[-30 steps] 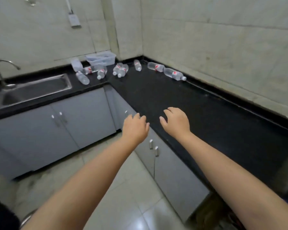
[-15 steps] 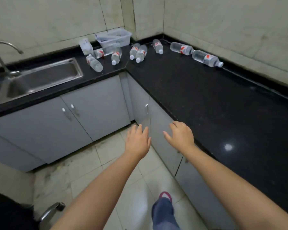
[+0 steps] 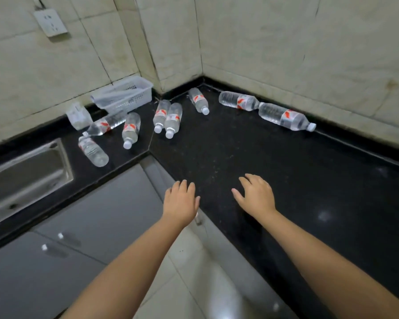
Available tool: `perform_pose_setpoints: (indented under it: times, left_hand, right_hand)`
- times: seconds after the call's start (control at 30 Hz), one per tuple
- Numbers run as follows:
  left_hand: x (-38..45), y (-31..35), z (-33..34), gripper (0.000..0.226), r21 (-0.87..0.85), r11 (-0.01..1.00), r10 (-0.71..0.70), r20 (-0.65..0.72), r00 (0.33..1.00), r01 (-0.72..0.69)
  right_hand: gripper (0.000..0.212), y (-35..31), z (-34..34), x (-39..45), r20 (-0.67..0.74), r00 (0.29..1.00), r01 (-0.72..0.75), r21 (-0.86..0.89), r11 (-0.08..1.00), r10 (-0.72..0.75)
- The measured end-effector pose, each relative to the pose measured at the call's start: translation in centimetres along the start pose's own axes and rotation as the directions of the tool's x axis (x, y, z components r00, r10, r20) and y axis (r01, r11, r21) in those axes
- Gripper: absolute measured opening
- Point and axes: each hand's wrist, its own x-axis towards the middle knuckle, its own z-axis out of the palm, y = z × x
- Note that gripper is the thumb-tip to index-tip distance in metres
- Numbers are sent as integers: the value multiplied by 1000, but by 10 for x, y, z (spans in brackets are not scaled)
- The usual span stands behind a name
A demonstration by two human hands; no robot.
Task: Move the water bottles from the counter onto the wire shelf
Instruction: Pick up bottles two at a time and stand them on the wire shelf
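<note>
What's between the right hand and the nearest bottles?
Only bare counter between right hand and the bottle pair, per the head view.

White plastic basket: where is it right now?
In the head view, the white plastic basket sits upper left on the black counter, against the wall by the corner, just behind the lying water bottles.
</note>
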Motion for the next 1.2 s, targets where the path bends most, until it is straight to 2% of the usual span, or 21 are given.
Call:
perform_pose_setpoints:
  times: [0.2,0.33,0.5,0.67,0.77,0.83,0.9,0.97,1.03,1.1,1.2]
  left_hand:
    - [139,-8,-15,46,63,984,169,-19,985,-168]
    - [249,-1,-32,46,99,938,339,-57,939,-332]
    - [378,2,-49,45,121,841,536,-64,842,-527]
    - [479,21,-54,45,129,775,630,-83,772,-619]
    - [522,38,-51,44,139,750,658,-55,751,-647]
    - [545,51,-47,46,133,737,671,-24,741,-663]
    - [564,64,-43,46,121,728,682,-24,731,-675]
    - [583,76,-41,47,116,718,693,-34,720,-686]
    - [601,86,-38,52,124,697,712,0,702,-706]
    - [612,94,-35,51,122,683,721,48,692,-720]
    - [616,101,-33,45,132,690,711,58,701,-712]
  right_hand:
    - [45,32,-2,98,-46,984,-173,-14,985,172]
    - [48,57,-6,172,-97,942,-329,-79,941,321]
    - [45,76,-2,249,-163,771,-616,50,786,615]
    - [40,99,-1,302,-197,667,-719,82,690,718]
    - [40,119,-1,324,-200,669,-728,15,685,715]
    - [43,134,2,339,-201,708,-692,-6,721,677]
    - [49,151,4,354,-146,743,-668,-107,736,653]
    - [54,164,7,365,-46,730,-677,-184,712,682]
    - [57,173,12,373,-14,712,-676,-282,681,702]
    - [61,173,18,377,-18,716,-658,-348,667,697]
    - [67,179,18,382,-127,732,-643,-455,617,670]
